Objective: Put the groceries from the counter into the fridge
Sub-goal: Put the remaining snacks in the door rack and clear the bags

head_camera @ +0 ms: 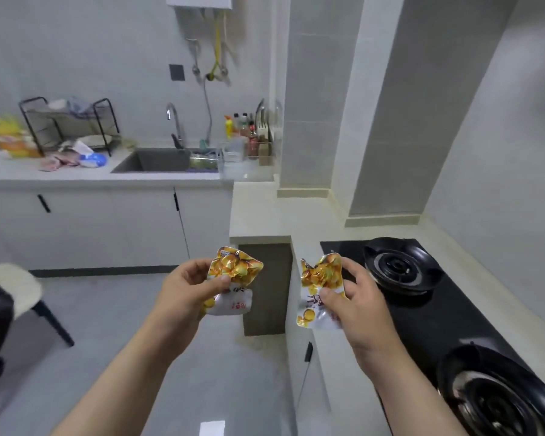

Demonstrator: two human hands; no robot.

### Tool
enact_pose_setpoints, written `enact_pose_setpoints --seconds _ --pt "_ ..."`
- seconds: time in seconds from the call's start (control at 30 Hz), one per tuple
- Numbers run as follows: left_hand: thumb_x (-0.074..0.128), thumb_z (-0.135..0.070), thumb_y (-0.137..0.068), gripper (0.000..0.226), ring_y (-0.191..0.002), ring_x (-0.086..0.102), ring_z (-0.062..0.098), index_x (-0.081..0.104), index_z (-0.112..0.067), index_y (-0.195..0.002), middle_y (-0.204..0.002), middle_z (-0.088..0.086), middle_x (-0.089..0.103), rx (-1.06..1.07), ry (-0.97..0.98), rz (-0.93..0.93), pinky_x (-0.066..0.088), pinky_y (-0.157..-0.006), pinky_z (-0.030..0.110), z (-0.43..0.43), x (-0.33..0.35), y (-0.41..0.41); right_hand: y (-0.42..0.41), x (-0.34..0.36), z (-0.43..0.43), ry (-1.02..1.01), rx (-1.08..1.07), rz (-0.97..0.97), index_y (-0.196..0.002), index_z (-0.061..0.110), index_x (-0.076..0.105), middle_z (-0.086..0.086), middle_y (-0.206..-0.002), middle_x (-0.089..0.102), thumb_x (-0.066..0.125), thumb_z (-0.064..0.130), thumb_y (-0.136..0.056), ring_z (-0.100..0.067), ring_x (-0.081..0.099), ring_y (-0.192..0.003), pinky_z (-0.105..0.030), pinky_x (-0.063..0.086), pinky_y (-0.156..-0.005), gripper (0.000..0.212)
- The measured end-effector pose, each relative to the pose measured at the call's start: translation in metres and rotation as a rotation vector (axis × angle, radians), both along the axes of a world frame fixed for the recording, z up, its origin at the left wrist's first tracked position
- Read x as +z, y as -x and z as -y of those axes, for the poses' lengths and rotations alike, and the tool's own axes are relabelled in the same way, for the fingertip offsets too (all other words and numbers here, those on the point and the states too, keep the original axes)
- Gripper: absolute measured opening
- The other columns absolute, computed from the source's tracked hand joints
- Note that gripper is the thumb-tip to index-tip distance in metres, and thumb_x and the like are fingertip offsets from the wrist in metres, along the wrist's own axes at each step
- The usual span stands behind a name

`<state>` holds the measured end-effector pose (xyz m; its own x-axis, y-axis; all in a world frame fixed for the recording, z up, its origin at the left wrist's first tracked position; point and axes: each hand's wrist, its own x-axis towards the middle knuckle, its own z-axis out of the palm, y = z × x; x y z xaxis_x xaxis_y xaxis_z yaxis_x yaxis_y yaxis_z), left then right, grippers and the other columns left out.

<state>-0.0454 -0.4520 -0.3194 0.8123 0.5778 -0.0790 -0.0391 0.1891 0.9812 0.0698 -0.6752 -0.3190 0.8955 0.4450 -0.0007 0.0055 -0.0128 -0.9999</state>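
My left hand [186,291] grips a small gold-and-white snack packet [238,269] in mid-air over the floor. A second packet of the same kind [320,278] is pinched in my right hand [356,297], just left of the stove edge. Both packets are upright and a little apart from each other. More groceries lie on the far counter [101,179]: a yellow bag [8,136], a blue-and-white pack [92,159] and pink packs [60,162]. No fridge is in view.
A black gas hob [422,309] with two burners fills the right counter. The sink [158,160] with a tap, a dish rack [66,124] and bottles [246,130] line the back wall. A stool [16,287] stands at the left on open grey floor.
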Motion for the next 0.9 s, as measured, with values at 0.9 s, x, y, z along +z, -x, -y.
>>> enact_pose_setpoints --seconds 0.9 --pt "0.076 -0.014 -0.074 0.026 -0.067 0.068 0.014 0.063 -0.008 -0.096 -0.078 0.006 0.070 0.730 -0.143 0.109 0.050 -0.054 0.026 -0.191 0.072 0.291 0.190 0.057 -0.305 -0.005 0.636 0.113 -0.126 0.032 0.050 0.007 -0.092 0.076 0.069 0.007 -0.088 -0.008 0.072 -0.086 -0.024 0.050 -0.073 0.049"
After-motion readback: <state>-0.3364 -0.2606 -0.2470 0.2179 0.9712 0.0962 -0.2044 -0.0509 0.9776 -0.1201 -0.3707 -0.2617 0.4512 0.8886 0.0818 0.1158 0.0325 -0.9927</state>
